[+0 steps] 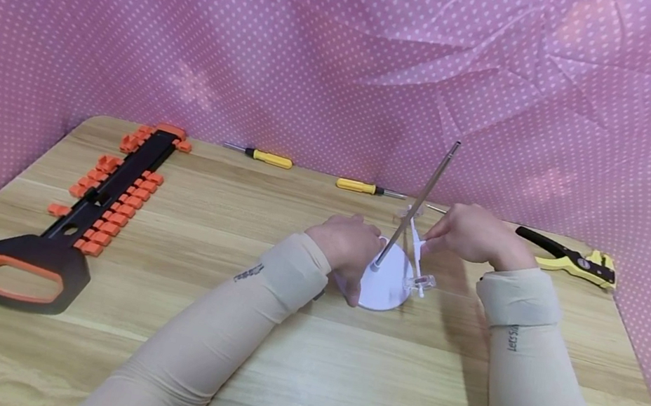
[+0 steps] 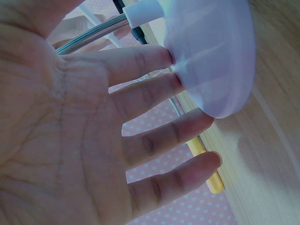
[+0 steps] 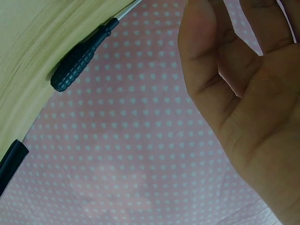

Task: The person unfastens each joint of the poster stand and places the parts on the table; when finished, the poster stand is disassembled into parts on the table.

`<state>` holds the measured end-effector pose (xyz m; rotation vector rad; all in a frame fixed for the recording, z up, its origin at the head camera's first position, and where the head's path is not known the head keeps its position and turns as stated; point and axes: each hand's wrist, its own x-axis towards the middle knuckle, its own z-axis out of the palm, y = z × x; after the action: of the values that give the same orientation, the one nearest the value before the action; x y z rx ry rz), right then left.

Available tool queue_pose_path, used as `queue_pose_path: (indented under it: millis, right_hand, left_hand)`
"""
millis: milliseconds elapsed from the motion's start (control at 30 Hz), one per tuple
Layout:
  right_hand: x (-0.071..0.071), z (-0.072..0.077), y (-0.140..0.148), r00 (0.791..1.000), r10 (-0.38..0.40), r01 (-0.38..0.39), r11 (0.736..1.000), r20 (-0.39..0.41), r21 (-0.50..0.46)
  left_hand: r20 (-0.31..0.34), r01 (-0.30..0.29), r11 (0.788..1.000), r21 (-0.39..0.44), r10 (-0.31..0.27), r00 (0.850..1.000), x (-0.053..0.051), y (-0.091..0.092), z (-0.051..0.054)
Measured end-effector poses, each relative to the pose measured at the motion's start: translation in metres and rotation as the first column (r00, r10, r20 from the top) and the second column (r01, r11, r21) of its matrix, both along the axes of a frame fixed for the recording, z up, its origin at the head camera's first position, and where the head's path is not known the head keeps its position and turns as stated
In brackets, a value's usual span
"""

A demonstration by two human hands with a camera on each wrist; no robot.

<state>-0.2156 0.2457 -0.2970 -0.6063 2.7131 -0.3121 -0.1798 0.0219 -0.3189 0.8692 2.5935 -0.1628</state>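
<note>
A round white base [image 1: 384,285] with a slanting metal rod [image 1: 430,185] stands on the wooden table, tilted to the right in the head view. My left hand [image 1: 348,253] lies over its left side. In the left wrist view the fingers [image 2: 145,93] are nearly straight, some fingertips touching the base; the thumb's contact is hidden there. My right hand [image 1: 474,235] pinches a slim white bar [image 1: 418,247] between thumb and fingers, right of the rod. Clear plastic pieces [image 1: 420,283] sit at the bar's ends. The right wrist view does not show the bar.
At left lies a black rack [image 1: 136,166] with orange clips. Two yellow-handled screwdrivers [image 1: 271,159] [image 1: 356,186] lie along the back edge. A black-handled screwdriver [image 3: 82,61] is behind my right hand. Yellow-and-black pliers [image 1: 584,264] lie at right. A pink dotted cloth [image 1: 333,76] surrounds the table.
</note>
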Motion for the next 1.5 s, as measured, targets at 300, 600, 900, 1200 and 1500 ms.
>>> queue_pose_path:
  millis: [300, 600, 900, 1200, 1500]
  right_hand:
    - [-0.001, -0.002, 0.0, 1.0, -0.01, 0.01, 1.0, 0.006, 0.016]
    - [-0.001, -0.005, 0.002, 1.0, 0.009, -0.009, 1.0, 0.0, 0.012]
    - [-0.003, -0.012, 0.006, 1.0, 0.025, -0.025, 1.0, -0.002, 0.018]
    - [-0.004, -0.015, 0.007, 0.999, 0.031, -0.032, 0.999, 0.024, 0.014]
    - [-0.003, -0.014, 0.007, 0.999, 0.031, -0.032, 0.999, 0.03, 0.035]
  left_hand:
    - [0.0, 0.0, 1.0, -0.004, 0.0, 1.0, 0.0, -0.001, 0.001]
    - [-0.006, 0.005, 1.0, 0.002, -0.005, 1.0, 0.0, -0.001, 0.0]
    - [0.001, -0.003, 1.0, 0.008, 0.003, 1.0, -0.001, 0.0, -0.001]
    - [0.003, -0.009, 1.0, 0.003, 0.009, 1.0, -0.001, 0.0, 0.0]
    - [-0.003, -0.005, 1.0, 0.0, 0.005, 1.0, 0.0, 0.0, -0.001]
